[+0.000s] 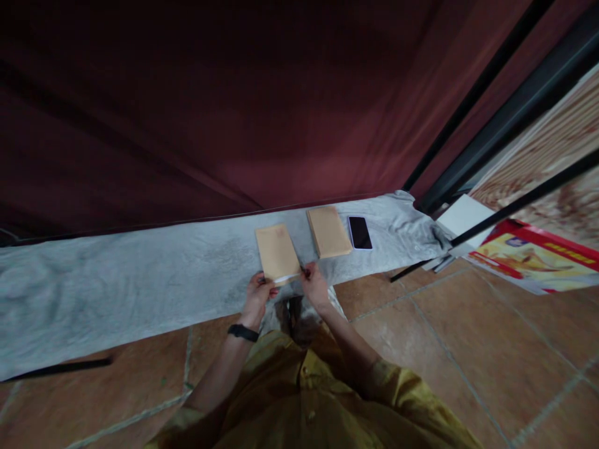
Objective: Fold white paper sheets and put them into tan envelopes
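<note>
A tan envelope (277, 252) lies on a long grey cloth (140, 274) spread over the floor. My left hand (259, 294) pinches its near left corner, fingers closed on the edge. My right hand (314, 285) pinches the near right corner in the same way. A white strip shows along the envelope's near edge between my hands. A stack of tan envelopes (328, 231) rests just to the right, apart from both hands. A dark smartphone (360, 232) lies face up beside that stack.
A maroon curtain (234, 106) hangs behind the cloth. Black metal bars (505, 93) slant at the right. A white sheet (464, 215) and a red and yellow printed poster (538, 255) lie on the brown tiled floor (468, 349) at the right.
</note>
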A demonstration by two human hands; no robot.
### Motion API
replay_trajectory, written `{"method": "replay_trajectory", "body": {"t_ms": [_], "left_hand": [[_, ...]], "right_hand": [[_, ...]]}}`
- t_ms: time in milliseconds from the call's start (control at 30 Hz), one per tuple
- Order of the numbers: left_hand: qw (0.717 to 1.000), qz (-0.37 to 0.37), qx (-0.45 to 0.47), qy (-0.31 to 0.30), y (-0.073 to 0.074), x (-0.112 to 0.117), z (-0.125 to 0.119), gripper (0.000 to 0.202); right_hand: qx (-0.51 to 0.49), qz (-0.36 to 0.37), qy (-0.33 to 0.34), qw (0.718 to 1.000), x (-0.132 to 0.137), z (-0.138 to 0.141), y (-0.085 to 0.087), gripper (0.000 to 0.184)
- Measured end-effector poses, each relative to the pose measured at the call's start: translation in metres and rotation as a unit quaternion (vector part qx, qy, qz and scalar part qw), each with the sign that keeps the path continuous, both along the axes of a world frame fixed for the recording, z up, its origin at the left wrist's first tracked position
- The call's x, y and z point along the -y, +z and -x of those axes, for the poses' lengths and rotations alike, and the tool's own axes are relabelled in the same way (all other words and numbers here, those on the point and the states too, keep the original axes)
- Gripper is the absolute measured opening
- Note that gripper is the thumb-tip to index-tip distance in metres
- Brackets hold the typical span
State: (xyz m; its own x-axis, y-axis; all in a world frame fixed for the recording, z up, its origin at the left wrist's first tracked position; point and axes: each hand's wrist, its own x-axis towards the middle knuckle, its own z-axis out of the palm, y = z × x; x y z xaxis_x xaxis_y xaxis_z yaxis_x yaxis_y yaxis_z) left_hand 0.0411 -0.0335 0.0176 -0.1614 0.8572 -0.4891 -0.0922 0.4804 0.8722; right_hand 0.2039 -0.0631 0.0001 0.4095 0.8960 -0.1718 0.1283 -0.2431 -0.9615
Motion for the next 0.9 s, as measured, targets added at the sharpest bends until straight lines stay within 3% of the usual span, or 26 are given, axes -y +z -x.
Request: {"method": "replay_trajectory", "body": {"t_ms": [67, 167, 267, 500, 733, 900], "left_hand": [[1.000, -0.002, -0.004, -0.002, -0.001, 0.000, 0.000, 0.040], [1.000, -0.005, -0.005, 0.000, -0.001, 0.000, 0.000, 0.040], [1.000, -0.012, -0.002, 0.004, -0.001, 0.002, 0.000, 0.043], [0.998, -0.051, -0.016, 0.017, -0.004, 0.010, 0.004, 0.056], [0.995, -0.081, -0.061, 0.011, -0.010, 0.007, 0.009, 0.042], [0.987, -0.106, -0.122, -0.015, -0.007, 0.008, 0.017, 0.034]], "right_hand": [[0.152, -0.064, 0.064, 0.984, 0.007, -0.006, 0.005, 0.035], [0.338, -0.174, 0.225, 0.897, 0.011, -0.012, 0.007, 0.044], [0.398, -0.210, 0.304, 0.840, 0.012, -0.014, -0.001, 0.045], [0.417, -0.186, 0.309, 0.834, 0.013, -0.014, -0.012, 0.044], [0.429, -0.191, 0.308, 0.828, 0.010, -0.011, -0.008, 0.046], [0.435, -0.198, 0.329, 0.814, 0.004, -0.006, -0.008, 0.045]]}}
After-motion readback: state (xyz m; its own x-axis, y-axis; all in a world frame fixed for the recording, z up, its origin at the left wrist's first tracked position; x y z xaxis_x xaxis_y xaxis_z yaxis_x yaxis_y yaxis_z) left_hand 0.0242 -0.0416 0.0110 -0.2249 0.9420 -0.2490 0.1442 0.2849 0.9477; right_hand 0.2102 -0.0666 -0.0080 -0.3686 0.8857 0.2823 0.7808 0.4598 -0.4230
